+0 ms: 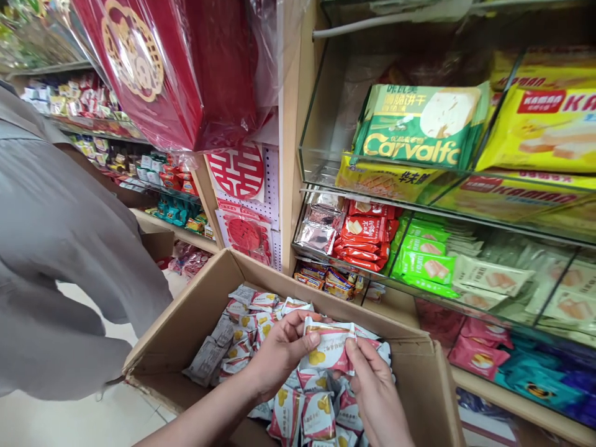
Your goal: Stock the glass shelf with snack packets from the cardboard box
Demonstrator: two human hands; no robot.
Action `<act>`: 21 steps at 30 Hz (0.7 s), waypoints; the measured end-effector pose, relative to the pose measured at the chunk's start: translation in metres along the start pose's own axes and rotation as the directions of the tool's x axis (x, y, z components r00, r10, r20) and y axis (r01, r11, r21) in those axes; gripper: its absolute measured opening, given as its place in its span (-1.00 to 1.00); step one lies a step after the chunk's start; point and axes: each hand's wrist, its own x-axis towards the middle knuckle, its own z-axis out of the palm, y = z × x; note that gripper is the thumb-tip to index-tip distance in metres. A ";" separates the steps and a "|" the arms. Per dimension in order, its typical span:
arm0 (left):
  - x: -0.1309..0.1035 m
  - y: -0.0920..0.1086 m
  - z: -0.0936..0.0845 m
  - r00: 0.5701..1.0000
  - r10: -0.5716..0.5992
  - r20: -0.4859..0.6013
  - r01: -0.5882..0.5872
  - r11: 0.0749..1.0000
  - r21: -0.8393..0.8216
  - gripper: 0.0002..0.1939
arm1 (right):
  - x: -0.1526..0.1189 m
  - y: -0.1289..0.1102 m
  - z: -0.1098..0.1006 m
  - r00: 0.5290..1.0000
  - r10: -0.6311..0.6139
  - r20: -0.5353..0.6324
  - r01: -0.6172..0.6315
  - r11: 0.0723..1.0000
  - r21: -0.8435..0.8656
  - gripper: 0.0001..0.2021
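Note:
My left hand [277, 351] and my right hand [375, 388] together hold one small pink-and-white snack packet [330, 347] by its two ends, just above an open cardboard box [195, 310]. The box holds several more of the same packets [305, 413], loose in a heap, plus a few grey-white ones [209, 357] at its left side. Both hands pinch the packet with thumb and fingers.
Glass-fronted shelf bins on the right hold green Carvalfc packs [421, 127], yellow packs [540, 130], red packets [365, 239] and green wafer packs [426, 264]. Red gift bags [172, 68] hang overhead. Another person in a grey garment [60, 248] stands close on the left.

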 end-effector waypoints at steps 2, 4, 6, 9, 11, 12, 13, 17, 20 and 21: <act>0.001 -0.002 0.000 0.999 -0.029 -0.026 0.030 0.999 0.030 -0.74 | 0.000 0.002 0.002 0.999 0.003 -0.034 -0.001 0.998 0.058 -0.74; 0.001 -0.005 0.001 0.994 -0.020 -0.111 0.028 0.997 0.070 -0.72 | -0.002 0.005 0.008 0.998 0.040 -0.057 -0.028 0.982 0.187 -0.67; 0.001 -0.006 0.002 0.984 0.011 -0.180 0.012 0.992 0.125 -0.72 | -0.004 0.006 0.013 0.996 0.077 -0.049 -0.060 0.959 0.277 -0.57; 0.001 -0.003 0.004 0.983 0.039 -0.179 0.005 0.970 0.242 -0.72 | -0.007 -0.006 0.010 0.997 0.076 -0.022 -0.069 0.974 0.215 -0.53; 0.000 0.001 0.006 0.990 0.000 -0.143 0.045 0.950 0.310 -0.70 | -0.009 -0.025 -0.007 0.993 -0.016 -0.118 0.031 0.992 0.119 -0.52; -0.002 0.003 0.006 0.992 -0.043 -0.117 0.081 0.937 0.341 -0.69 | -0.009 -0.037 -0.021 0.972 -0.093 -0.216 0.104 0.994 0.043 -0.49; -0.003 0.003 0.007 0.992 -0.092 -0.082 0.116 0.920 0.375 -0.68 | -0.009 -0.048 -0.038 0.924 -0.187 -0.333 0.175 0.982 -0.065 -0.44; -0.010 -0.008 0.004 0.960 -0.270 0.079 0.173 0.786 0.593 -0.71 | 0.000 -0.074 -0.126 0.636 -0.652 -0.413 0.225 0.669 -0.709 -0.40; -0.013 -0.024 -0.004 0.904 -0.415 0.108 0.204 0.639 0.742 -0.72 | 0.018 -0.067 -0.190 0.640 -0.760 -0.111 0.158 0.271 -0.950 -0.51; -0.013 -0.029 -0.008 0.884 -0.454 0.111 0.211 0.600 0.772 -0.71 | 0.025 -0.062 -0.205 0.677 -0.735 -0.031 0.166 0.194 -0.967 -0.55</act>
